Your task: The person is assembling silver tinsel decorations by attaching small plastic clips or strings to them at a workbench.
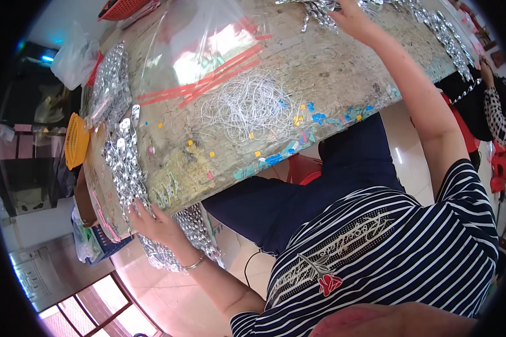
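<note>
At the table's left edge, my left hand (158, 227) rests with its fingers apart on a bundle of shiny silver twisted strips (126, 168). More silver strips (194, 233) hang below the edge beside that wrist. My right arm stretches across to the far side, where my right hand (354, 22) has its fingers bent into another heap of silver strips (320, 12); the picture's upper rim cuts part of this hand off. Between the hands lies a loose tangle of thin white string (247, 106).
Clear plastic sheeting with red bands (199, 62) covers the table's far part. Bagged silver pieces (111, 78) and a yellow basket (77, 140) are at the left. Small coloured scraps (319, 118) dot the near edge. Another person's sleeve (497, 115) shows at the far right.
</note>
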Available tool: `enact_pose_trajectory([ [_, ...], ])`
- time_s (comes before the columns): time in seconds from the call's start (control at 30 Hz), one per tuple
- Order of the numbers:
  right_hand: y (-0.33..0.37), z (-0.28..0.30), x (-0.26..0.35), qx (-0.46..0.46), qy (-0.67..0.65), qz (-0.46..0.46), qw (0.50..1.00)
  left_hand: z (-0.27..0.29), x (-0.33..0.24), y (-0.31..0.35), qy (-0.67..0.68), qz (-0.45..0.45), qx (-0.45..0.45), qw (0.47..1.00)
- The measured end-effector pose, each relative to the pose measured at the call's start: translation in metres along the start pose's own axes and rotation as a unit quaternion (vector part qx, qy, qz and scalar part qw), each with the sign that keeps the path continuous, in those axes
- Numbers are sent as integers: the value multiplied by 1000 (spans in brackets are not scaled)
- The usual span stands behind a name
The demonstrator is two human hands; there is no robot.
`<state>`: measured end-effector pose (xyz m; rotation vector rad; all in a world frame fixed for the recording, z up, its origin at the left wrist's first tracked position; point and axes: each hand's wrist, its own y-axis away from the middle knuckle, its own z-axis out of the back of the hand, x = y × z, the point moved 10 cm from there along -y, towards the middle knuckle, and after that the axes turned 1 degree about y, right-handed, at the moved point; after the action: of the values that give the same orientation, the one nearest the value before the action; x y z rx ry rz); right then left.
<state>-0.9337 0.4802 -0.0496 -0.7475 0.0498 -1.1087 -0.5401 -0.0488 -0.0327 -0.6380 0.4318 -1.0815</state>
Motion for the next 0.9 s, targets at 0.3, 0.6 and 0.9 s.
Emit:
enact_pose_trajectory([
  [0.3,14,-48,5,204,-190,-213,936,25,-62,43,229,75,27,970],
  [0.6,157,-6,212,380,-478,-181,771,-4,-146,34,562,154,128,802],
  [0.9,239,-15,328,456,-404,121,784,-6,-174,8,734,300,91,602],
])
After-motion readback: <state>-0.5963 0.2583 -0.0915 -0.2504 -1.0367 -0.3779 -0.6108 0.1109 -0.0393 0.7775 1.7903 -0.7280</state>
